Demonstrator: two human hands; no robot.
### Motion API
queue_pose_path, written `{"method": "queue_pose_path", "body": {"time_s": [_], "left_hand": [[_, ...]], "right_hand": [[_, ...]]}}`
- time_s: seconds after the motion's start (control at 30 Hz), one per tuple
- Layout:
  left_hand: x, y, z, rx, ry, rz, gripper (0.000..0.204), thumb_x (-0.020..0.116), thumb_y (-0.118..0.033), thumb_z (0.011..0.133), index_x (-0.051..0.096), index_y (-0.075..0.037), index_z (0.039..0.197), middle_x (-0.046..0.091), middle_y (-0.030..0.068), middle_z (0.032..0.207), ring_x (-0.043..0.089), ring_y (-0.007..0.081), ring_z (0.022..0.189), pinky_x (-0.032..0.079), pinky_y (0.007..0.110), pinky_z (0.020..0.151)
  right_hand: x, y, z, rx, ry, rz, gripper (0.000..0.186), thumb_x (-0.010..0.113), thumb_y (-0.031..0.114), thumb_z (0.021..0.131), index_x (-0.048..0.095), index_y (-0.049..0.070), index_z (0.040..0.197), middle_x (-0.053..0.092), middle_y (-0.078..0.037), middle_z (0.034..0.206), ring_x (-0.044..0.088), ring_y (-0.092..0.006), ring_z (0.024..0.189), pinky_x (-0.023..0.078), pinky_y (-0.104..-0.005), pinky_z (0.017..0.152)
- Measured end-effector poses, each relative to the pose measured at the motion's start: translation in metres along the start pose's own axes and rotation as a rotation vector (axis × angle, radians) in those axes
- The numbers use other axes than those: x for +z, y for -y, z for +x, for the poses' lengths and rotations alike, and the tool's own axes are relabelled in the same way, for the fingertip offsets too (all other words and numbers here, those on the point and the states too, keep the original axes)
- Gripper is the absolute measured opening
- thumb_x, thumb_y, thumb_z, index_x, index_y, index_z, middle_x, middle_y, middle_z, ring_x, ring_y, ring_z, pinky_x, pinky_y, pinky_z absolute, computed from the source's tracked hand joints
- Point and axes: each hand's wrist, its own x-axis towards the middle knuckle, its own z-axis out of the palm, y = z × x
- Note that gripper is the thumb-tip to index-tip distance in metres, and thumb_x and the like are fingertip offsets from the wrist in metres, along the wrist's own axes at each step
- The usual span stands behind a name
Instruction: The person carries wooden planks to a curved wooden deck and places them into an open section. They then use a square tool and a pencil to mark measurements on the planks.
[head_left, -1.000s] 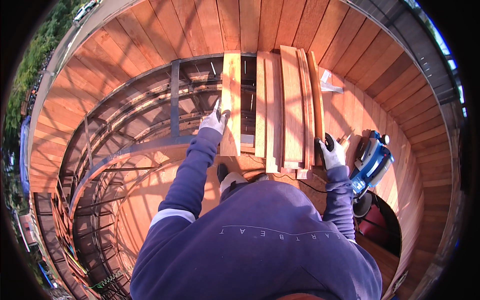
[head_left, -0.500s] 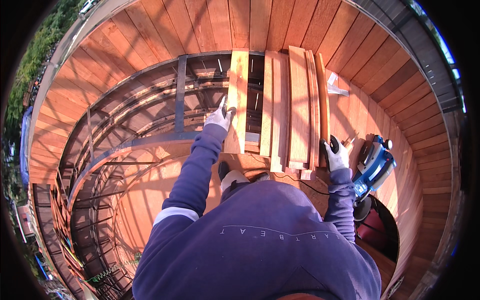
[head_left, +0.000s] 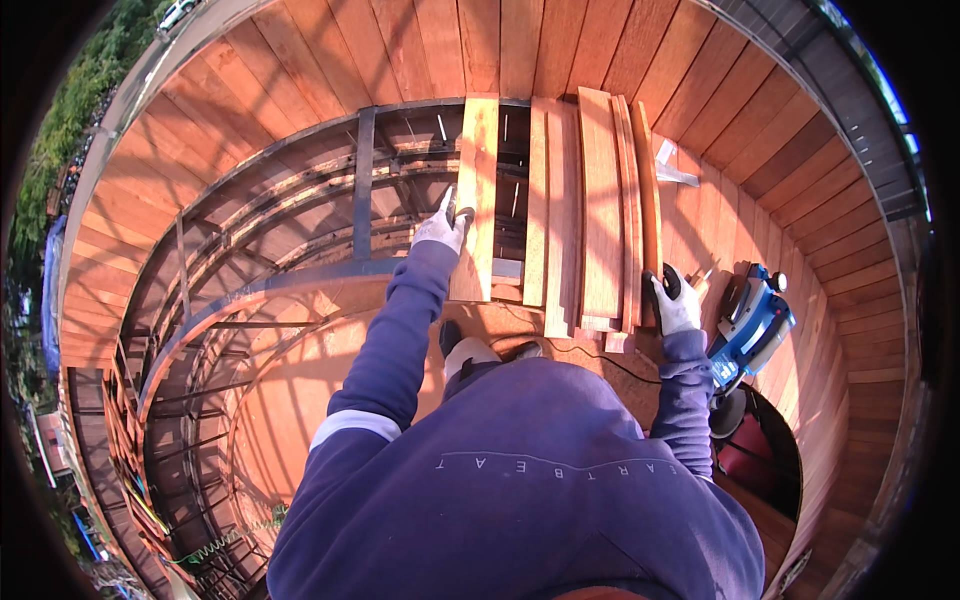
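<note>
My left hand, in a white glove with dark fingers, is at the left edge of a light wooden plank. Its thumb lies on the plank, and its other fingers close along that edge; a pale tip beside them is too small to identify. This plank spans dark metal framing. At the near end of a narrow board, the rightmost of a stack, my right hand is closed around the wood, also gloved. Several planks of that stack lie side by side and overlapping, left of this board.
A blue power tool stands right of my right hand, near a round dark opening. Metal framing with open gaps curves away on the left. A cable runs by my feet. Wooden cladding curves around.
Both hands keep their places on the wood. The whole view has shifted slightly; no plank has clearly moved against the others.
</note>
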Motion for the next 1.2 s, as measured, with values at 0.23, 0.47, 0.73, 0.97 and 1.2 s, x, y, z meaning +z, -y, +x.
{"method": "queue_pose_path", "body": {"time_s": [0.23, 0.47, 0.73, 0.97, 1.2], "left_hand": [[0.006, 0.007, 0.008, 0.006, -0.056, 0.012, 0.066, 0.055, -0.047, 0.090, 0.036, -0.018, 0.146, 0.062, 0.0269, 0.116, 0.059, 0.0387, 0.110, 0.045, 0.044, 0.096], [0.003, 0.003, 0.007, -0.007, -0.047, 0.013, 0.068, 0.061, -0.046, 0.088, 0.039, -0.015, 0.145, 0.060, 0.0236, 0.123, 0.057, 0.0380, 0.114, 0.045, 0.042, 0.097], [-0.004, -0.010, -0.001, 0.007, -0.052, -0.061, 0.069, 0.067, -0.035, 0.085, 0.037, -0.025, 0.147, 0.061, 0.0220, 0.121, 0.060, 0.0359, 0.111, 0.046, 0.041, 0.096], [0.001, 0.000, 0.005, 0.025, -0.057, -0.110, 0.069, 0.067, -0.036, 0.085, 0.039, -0.025, 0.146, 0.065, 0.0207, 0.115, 0.064, 0.0332, 0.103, 0.048, 0.038, 0.090], [-0.001, -0.004, 0.005, -0.011, -0.001, -0.076, 0.069, 0.063, -0.043, 0.086, 0.036, -0.025, 0.147, 0.061, 0.0242, 0.121, 0.058, 0.0396, 0.112, 0.045, 0.044, 0.097]], "right_hand": [[0.000, 0.002, 0.000, -0.012, -0.007, -0.003, 0.034, 0.069, 0.020, 0.088, 0.063, -0.001, 0.114, 0.071, -0.014, 0.095, 0.067, -0.0152, 0.083, 0.051, -0.0291, 0.077], [0.001, -0.004, -0.001, -0.013, -0.036, -0.038, 0.037, 0.070, 0.023, 0.087, 0.063, -0.001, 0.114, 0.071, -0.015, 0.095, 0.068, -0.0190, 0.085, 0.052, -0.0305, 0.077], [-0.001, -0.003, 0.000, -0.004, -0.003, -0.030, 0.038, 0.071, 0.023, 0.086, 0.062, -0.002, 0.114, 0.070, -0.017, 0.096, 0.068, -0.0208, 0.086, 0.052, -0.0312, 0.077], [-0.001, 0.000, 0.001, 0.014, 0.015, -0.009, 0.043, 0.070, 0.028, 0.087, 0.062, -0.002, 0.115, 0.069, -0.017, 0.100, 0.067, -0.0204, 0.090, 0.050, -0.0309, 0.081], [0.000, -0.002, 0.001, 0.023, 0.018, 0.006, 0.039, 0.071, 0.023, 0.086, 0.062, -0.002, 0.115, 0.070, -0.017, 0.098, 0.068, -0.0185, 0.087, 0.052, -0.0305, 0.079]]}}
